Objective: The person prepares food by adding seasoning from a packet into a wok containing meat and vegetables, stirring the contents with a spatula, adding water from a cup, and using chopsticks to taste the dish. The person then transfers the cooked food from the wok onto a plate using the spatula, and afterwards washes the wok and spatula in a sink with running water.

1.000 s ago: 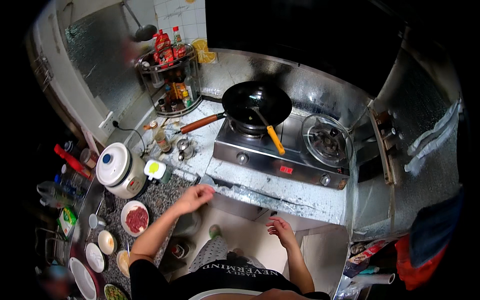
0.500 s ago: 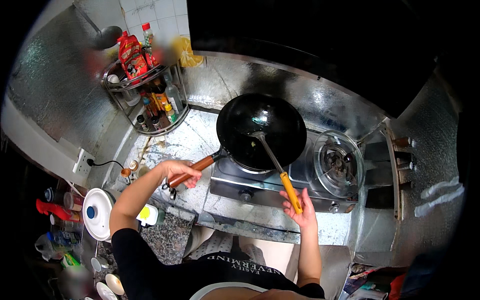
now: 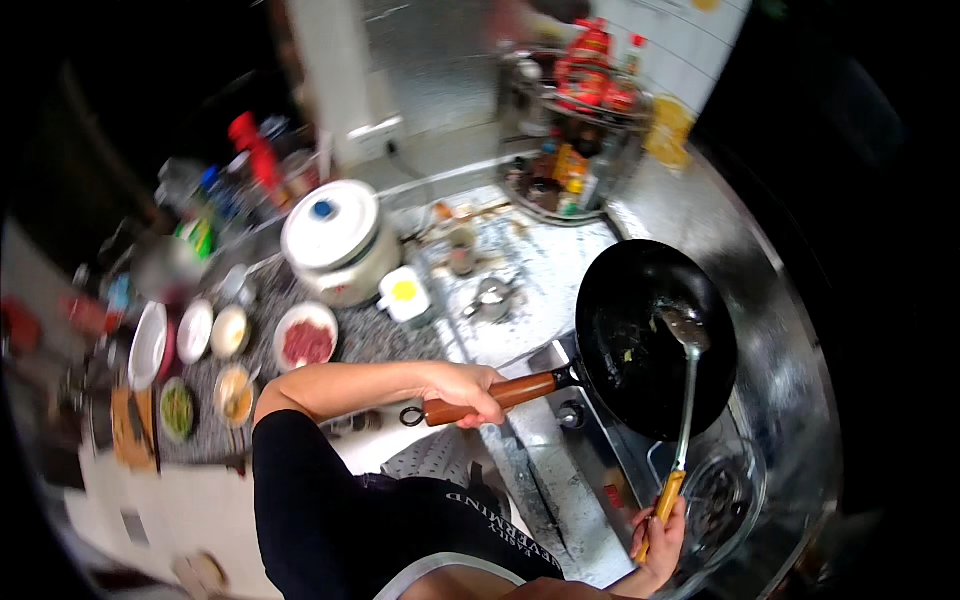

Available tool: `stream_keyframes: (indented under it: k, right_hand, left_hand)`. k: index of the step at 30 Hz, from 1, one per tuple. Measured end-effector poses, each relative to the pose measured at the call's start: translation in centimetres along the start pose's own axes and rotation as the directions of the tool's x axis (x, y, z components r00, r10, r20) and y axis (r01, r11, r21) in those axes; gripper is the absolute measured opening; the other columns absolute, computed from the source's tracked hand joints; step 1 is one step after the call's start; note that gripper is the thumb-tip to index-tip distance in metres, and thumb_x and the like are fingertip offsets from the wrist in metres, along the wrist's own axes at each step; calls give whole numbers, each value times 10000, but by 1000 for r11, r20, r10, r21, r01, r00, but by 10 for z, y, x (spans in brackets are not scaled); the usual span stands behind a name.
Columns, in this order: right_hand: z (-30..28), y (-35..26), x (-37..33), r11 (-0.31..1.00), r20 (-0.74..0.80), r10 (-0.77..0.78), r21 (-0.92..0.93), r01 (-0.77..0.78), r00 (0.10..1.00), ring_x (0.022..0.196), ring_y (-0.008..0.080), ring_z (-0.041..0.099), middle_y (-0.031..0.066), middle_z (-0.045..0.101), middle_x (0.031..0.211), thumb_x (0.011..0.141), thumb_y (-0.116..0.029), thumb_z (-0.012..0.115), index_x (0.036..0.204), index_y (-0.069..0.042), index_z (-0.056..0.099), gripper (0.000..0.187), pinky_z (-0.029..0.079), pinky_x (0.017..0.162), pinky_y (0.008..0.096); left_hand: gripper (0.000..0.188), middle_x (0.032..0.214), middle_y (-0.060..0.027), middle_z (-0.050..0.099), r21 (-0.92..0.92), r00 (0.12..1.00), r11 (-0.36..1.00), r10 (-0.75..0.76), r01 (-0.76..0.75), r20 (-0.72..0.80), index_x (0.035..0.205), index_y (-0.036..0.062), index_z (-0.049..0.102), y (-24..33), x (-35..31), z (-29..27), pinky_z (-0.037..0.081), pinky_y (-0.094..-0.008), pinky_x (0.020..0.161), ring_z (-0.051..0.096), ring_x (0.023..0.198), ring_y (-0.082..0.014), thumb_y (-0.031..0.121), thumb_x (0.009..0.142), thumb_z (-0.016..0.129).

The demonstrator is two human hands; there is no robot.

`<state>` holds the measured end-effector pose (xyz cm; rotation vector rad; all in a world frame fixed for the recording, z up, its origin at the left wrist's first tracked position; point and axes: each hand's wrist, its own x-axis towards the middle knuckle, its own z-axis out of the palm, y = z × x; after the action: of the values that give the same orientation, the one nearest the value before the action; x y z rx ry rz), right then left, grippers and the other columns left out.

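My left hand is closed around the brown wooden handle of a black wok. The wok stands over the stove; whether it touches the burner I cannot tell. A few small bits cling to its dark inside. My right hand, near the lower edge, grips the yellow handle of a metal spatula. The spatula's blade lies within the wok, toward its right side.
Left on the granite counter are a bowl of red raw meat, a bowl of green pieces, several other bowls and a white lidded pot. A seasoning rack stands in the back corner. Beside the wok is a second burner.
The view has swung left, bringing the bowls on the counter into sight. My right hand's fingers, loose around the spatula handle before, are now closed on it. My left hand keeps the wok handle.
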<state>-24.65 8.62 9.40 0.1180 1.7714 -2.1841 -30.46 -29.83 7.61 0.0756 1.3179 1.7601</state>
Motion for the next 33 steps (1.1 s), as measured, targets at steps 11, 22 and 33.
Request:
stream_keyframes:
  k: [11,22,33]
  right_hand:
    - [42,-3,-27,949,669,237,-316,-19,705,479,70,408,15,468,694,753,-32,567,1002,-110,347,342,312,400,171]
    - [306,125,-140,818,900,434,-375,437,-41,540,58,503,46,546,690,728,-14,621,1022,-19,374,383,386,456,192]
    - [544,250,-404,586,779,401,186,788,-482,631,297,557,141,551,696,731,-172,631,985,-45,472,326,428,564,325]
  left_hand:
    - [150,538,1,442,-241,754,836,274,-494,-597,762,49,407,-175,-160,198,355,-191,391,430,410,-56,63,760,556]
    - [140,540,-1,440,-27,112,631,95,-775,-989,826,18,429,-410,-307,369,381,-217,413,442,424,-76,47,761,550]
    - [122,540,-20,454,147,-271,371,-308,-917,-912,749,34,426,-584,-452,472,391,-239,432,449,425,-94,34,743,548]
